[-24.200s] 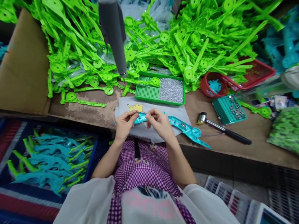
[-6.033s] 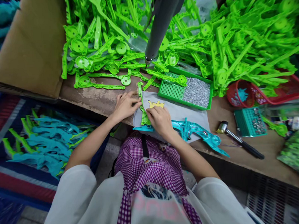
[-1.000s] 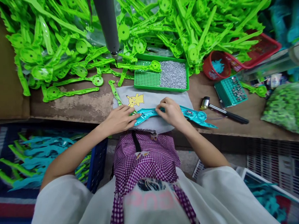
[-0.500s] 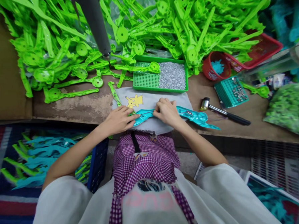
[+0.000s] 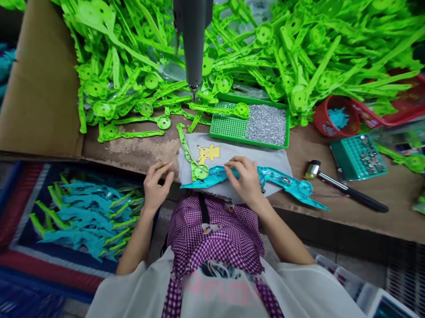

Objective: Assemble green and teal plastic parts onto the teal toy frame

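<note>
A long turquoise plastic half-shell (image 5: 213, 176) lies across a grey cloth (image 5: 270, 170) in front of me, with thin wires along its right part. A green plastic arm (image 5: 185, 148) lies with its round end (image 5: 200, 172) on the shell's left part. My left hand (image 5: 157, 186) is raised just left of the shell, apart from it and empty, thumb and fingers spread. Over the middle of the shell is my right hand (image 5: 244, 178), its thumb and forefinger apart; whether it touches the shell is hard to see.
Behind the cloth stands a green basket (image 5: 214, 128) of small metal pins, below a hanging screwdriver (image 5: 194, 46). Green parts (image 5: 299, 45) are heaped behind. At right are a hammer (image 5: 342, 185), a red basket (image 5: 321, 122) and a teal tray (image 5: 344, 164). A crate (image 5: 20, 235) stands lower left.
My left hand has let go of the green arm's round end and moved left, away from the shell. My right hand's fingers have loosened over the shell. The camera view has shifted left.
</note>
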A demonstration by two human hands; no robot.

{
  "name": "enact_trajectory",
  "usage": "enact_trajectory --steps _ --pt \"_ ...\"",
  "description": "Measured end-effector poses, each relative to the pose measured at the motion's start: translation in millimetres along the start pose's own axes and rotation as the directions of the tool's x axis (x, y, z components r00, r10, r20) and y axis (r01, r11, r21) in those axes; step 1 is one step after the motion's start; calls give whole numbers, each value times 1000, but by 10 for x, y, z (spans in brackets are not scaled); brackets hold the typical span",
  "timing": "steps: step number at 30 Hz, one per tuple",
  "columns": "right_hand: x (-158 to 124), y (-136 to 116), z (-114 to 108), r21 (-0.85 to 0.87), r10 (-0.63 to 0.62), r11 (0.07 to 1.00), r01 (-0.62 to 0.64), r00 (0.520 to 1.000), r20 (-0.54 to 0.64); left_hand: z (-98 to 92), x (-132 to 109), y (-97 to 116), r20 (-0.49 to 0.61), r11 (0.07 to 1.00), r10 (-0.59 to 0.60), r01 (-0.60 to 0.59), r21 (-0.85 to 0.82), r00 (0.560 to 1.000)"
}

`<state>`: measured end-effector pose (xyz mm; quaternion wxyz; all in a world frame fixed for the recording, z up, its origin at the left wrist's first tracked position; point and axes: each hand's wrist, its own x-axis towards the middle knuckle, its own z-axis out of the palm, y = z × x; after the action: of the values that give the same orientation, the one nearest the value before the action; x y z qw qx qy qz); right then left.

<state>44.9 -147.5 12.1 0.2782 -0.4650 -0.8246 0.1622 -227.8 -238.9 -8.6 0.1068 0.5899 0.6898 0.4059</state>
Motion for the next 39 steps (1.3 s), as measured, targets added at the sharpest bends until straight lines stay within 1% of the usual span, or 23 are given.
enact_trajectory --steps 2,3,4,5,7,9,11,12,14,16,19,25,29,33,36,37,39 --pt "1 -66 58 16 -59 998 58 995 76 -13 -20 -38 -124 988 -149 152 10 981" --pt "7 -104 83 18 -82 997 81 989 122 0 18 -47 -164 979 -199 202 1 966" --pt "17 -144 107 15 -102 995 101 980 169 23 89 -51 -183 972 -231 233 -12 956" --pt "34 -184 130 9 -119 993 119 970 214 55 187 -51 -180 968 -249 249 -24 952" --pt "86 -257 178 -1 -151 988 157 947 285 133 438 -41 -115 967 -254 250 -48 960" --pt "157 -315 232 -8 -181 981 195 924 337 220 687 -26 4 956 -269 268 -121 963" --pt "234 -354 288 -18 -196 975 220 903 381 308 851 -9 120 909 -319 339 -243 940" --pt "269 -368 314 -27 -196 974 226 893 404 349 886 0 173 875 -346 384 -295 922" --pt "326 -384 352 -48 -186 972 230 878 441 421 871 22 261 823 -382 455 -340 887" --pt "359 -389 367 -65 -177 970 233 866 467 472 790 46 290 815 -390 474 -333 874" --pt "371 -382 361 -67 -178 969 239 857 484 516 680 85 262 824 -405 474 -312 876" --pt "357 -360 371 -44 -180 973 226 868 463 565 637 150 223 796 -484 531 -289 846" --pt "364 -359 375 -20 -182 976 215 869 460 611 598 190 170 817 -498 526 -235 850" --pt "366 -348 377 6 -188 978 209 869 458 670 574 209 152 846 -484 505 -169 862" --pt "354 -335 393 26 -199 978 209 874 444 681 590 187 158 855 -468 491 -170 870" --pt "350 -331 398 30 -198 978 206 874 443 669 603 174 174 846 -470 498 -189 865" --pt "343 -327 407 33 -191 980 197 875 445 621 639 146 238 802 -485 536 -262 842"
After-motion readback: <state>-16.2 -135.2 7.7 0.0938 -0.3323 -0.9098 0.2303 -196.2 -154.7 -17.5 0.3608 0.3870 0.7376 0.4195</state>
